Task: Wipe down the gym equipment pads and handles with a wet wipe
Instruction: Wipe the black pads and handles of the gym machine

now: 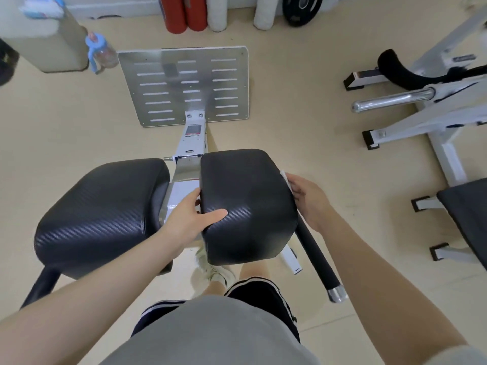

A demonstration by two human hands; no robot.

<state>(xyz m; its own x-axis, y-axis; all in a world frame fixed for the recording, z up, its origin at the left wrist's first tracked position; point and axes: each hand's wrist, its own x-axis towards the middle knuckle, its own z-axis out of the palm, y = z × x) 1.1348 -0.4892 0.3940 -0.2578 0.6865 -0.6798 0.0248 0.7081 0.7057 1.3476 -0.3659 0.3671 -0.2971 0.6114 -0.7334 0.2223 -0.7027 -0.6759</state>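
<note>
Two black textured pads sit side by side on a white metal frame: the right pad [247, 204] and the left pad [100, 214]. My left hand [189, 217] grips the right pad's inner edge, thumb on top, fingers in the gap between the pads. My right hand [308, 198] presses a white wet wipe [286, 179] against the right pad's outer side; only a corner of the wipe shows. A black handle [316, 256] with a chrome end cap sticks out below the right pad. Another black handle [39, 285] runs under the left pad.
A slotted metal foot plate [232, 85] lies ahead on the beige floor. A blue-lidded bottle [101, 51] stands far left beside a box. Red and white rolls and a weight plate [301, 7] line the far wall. White equipment with a chrome bar [392, 100] stands right.
</note>
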